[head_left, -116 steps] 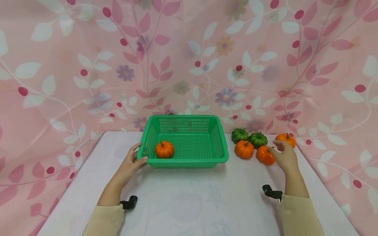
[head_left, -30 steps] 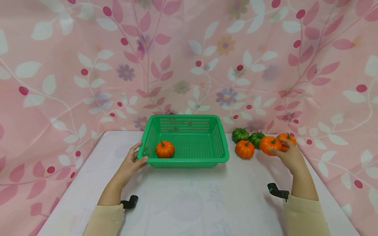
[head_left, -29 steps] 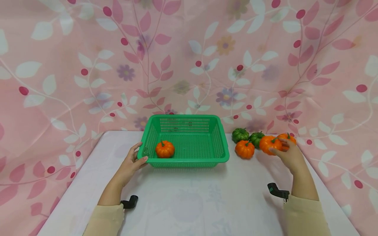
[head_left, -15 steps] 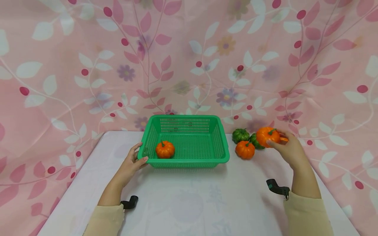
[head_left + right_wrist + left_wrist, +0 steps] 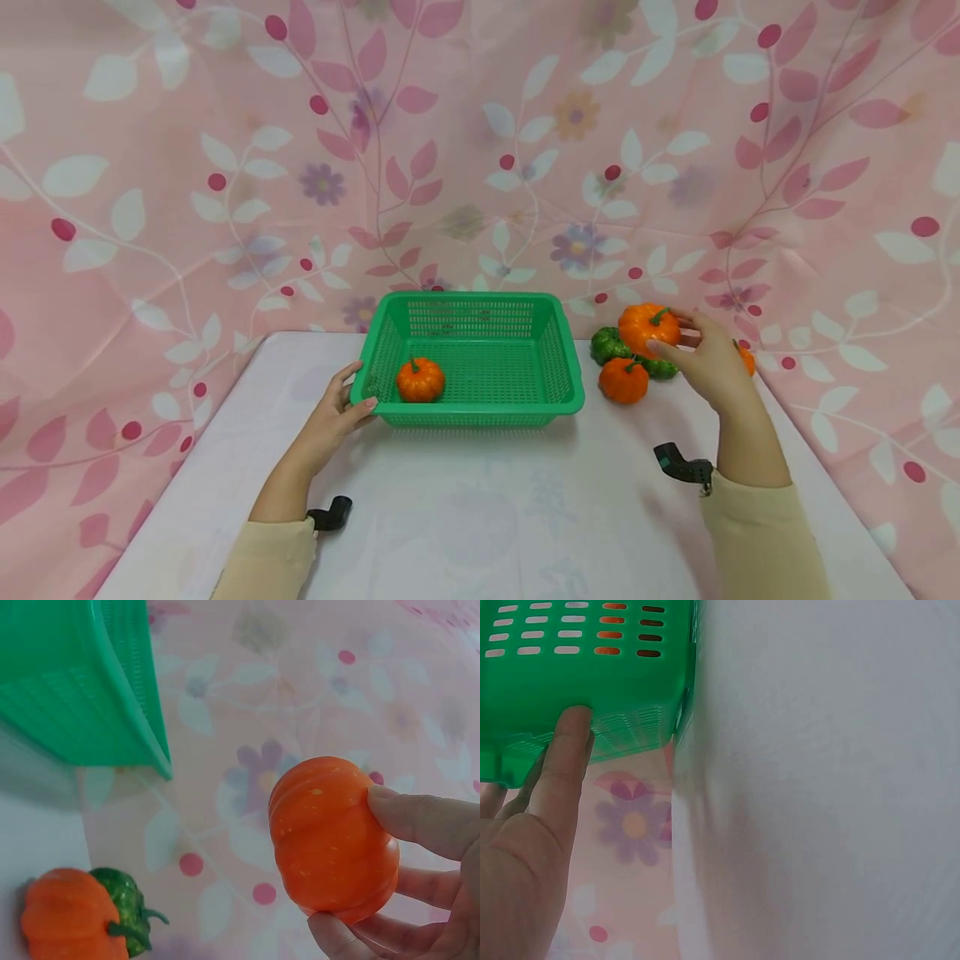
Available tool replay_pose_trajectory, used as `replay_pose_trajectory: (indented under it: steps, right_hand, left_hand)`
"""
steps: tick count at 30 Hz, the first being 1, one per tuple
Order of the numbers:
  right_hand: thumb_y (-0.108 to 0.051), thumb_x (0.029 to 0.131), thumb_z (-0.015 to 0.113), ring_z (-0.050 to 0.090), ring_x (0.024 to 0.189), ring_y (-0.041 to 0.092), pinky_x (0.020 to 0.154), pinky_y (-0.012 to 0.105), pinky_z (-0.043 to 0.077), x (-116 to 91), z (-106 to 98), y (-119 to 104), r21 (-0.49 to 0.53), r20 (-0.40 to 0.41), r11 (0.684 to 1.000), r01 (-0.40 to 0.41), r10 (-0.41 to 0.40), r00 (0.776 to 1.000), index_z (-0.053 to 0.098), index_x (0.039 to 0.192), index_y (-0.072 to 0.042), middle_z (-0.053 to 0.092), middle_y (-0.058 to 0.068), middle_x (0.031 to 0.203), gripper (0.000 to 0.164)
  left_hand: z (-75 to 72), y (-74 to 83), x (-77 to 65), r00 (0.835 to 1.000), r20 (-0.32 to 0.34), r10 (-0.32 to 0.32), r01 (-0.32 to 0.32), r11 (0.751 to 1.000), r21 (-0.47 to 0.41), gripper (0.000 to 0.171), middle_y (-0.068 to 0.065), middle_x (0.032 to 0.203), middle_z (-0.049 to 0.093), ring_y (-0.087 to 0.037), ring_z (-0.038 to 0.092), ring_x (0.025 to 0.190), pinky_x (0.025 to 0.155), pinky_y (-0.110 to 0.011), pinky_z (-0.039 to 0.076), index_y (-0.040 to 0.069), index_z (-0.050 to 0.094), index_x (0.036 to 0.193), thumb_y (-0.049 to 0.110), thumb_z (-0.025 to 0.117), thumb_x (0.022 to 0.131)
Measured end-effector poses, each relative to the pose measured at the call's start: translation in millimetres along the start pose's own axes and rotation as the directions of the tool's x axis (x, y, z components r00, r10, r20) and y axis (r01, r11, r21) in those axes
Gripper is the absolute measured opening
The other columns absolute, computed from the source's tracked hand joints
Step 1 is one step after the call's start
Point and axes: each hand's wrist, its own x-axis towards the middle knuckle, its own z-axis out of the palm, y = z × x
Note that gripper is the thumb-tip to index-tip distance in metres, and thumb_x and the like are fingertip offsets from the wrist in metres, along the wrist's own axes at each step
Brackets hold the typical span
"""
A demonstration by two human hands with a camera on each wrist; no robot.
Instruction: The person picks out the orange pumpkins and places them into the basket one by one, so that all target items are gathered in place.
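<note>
My right hand grips a small orange pumpkin, thumb on one side and fingers on the other, raised in front of the other pumpkins. In the right wrist view, the held pumpkin shows its ribbed side. My left hand rests against the left front corner of a green plastic basket, thumb at the front rim and fingers along the left side. The left wrist view has the straight thumb touching the basket's wall. One orange pumpkin lies inside the basket, at its left.
Right of the basket stand an orange pumpkin and two green pumpkins, one green pumpkin partly covered. Another orange pumpkin shows behind my right hand. A flowered pink cloth hangs behind the white table.
My right hand has taken hold of an orange pumpkin from the group, lifted it and carried it leftward over the green pumpkins. My left hand and the basket have stayed in place.
</note>
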Motion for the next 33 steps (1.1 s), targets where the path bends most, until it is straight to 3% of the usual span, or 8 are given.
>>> replay_pose_trajectory:
  steps: [7,16,33]
  right_hand:
    - [-0.055,0.089,0.07,0.038,0.136,0.047,0.103,0.066,0.041,7,13,-15,0.008,0.004,0.999,0.032,-0.032,0.999,0.03,0.158,-0.014,0.036,0.025,0.152,0.089]
    - [-0.057,0.088,0.07,0.045,0.132,0.043,0.103,0.061,0.045,20,34,-27,0.029,-0.016,0.996,0.089,-0.089,0.996,0.036,0.155,-0.012,0.04,0.021,0.151,0.087]
    - [-0.045,0.09,0.074,0.049,0.129,0.037,0.098,0.054,0.051,44,67,-57,0.063,0.058,0.986,0.154,-0.158,0.986,0.041,0.152,-0.014,0.044,0.015,0.149,0.078]
  left_hand:
    - [-0.7,-0.2,1.6,1.0,-0.006,0.012,-0.012,1.0,-0.019,0.082,-0.027,0.15,0.035,-0.007,0.06,0.11,0.1,-0.031,0.051,0.02,0.007,0.161,0.022,0.063,0.101]
    - [-0.7,-0.7,1.0,1.0,-0.011,0.007,-0.007,1.0,-0.013,0.082,-0.026,0.148,0.036,-0.007,0.059,0.11,0.1,-0.032,0.051,0.021,0.007,0.161,0.023,0.063,0.101]
    - [-0.5,0.5,1.7,1.0,0.0,0.004,-0.004,1.0,-0.013,0.082,-0.025,0.153,0.032,-0.007,0.059,0.111,0.103,-0.037,0.049,0.021,0.007,0.161,0.022,0.063,0.101]
